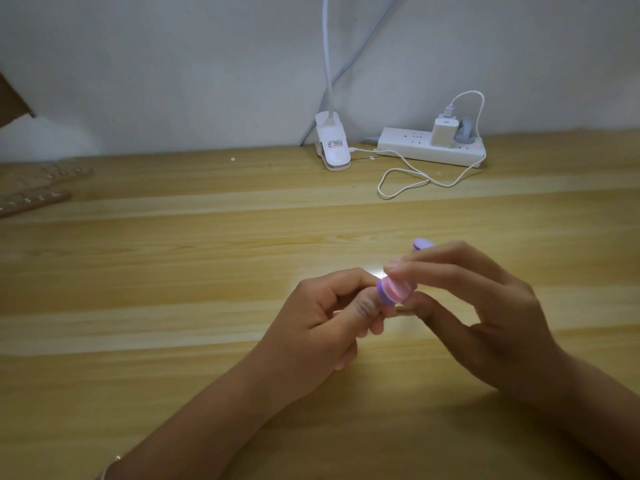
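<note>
Above the middle of the wooden table, both hands hold a small stack of round discs, purple at its left end and pink beside it. My left hand pinches the purple end between thumb and curled fingers. My right hand pinches the pink end from the right with thumb and forefinger. A separate purple disc lies on the table just behind my right fingers, partly hidden by them.
At the back stand a white clip lamp base and a white power strip with a charger plugged in; a white cable loops on the table. Wooden rulers lie at the far left. A thin bracelet circles my left wrist.
</note>
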The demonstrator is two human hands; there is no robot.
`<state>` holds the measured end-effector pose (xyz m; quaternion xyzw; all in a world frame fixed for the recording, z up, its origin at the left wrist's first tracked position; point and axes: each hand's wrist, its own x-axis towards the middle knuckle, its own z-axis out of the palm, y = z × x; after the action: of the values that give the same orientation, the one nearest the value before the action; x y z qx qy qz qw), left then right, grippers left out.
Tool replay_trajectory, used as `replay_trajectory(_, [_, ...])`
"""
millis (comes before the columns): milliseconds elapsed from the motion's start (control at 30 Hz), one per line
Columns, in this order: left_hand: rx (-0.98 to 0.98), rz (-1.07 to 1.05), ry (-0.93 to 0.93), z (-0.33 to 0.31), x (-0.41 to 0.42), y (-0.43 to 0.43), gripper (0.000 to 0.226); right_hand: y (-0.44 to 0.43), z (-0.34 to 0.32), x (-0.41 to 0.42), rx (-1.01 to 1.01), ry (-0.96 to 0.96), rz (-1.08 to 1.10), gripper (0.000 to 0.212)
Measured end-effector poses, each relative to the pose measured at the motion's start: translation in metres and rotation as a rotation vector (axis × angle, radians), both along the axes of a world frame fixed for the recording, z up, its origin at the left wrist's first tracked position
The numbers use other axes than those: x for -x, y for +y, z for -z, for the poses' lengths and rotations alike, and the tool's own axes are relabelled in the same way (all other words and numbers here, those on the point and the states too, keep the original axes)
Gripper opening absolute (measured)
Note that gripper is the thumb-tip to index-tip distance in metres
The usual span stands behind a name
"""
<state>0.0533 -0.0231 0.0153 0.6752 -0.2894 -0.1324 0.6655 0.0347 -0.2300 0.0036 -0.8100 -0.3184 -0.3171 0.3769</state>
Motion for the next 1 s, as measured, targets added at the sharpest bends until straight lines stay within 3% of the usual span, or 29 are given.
replay_trajectory(400, [-0.097,-0.085,-0.195,0.006,-0.004,-0.001,0.018,-0.001,-0.002,-0.003,0.029,0.024,-0.006,0.028])
replay_trajectory(500, [-0.089,-0.072,-0.221,0.003,-0.003,-0.001,0.015,0.006,0.000,0.001,0.069,-0.045,-0.045,0.024])
replay_trajectory(867, [-0.090,-0.091,-0.169,0.001,0.001,-0.003,0.019,-0.007,0.003,-0.008,0.124,-0.045,0.026,0.025])
replay_trajectory(1000, [-0.032,-0.101,-0.092,-0.001,0.002,-0.002,0.020,-0.014,-0.005,-0.011,-0.027,-0.002,0.147,0.024])
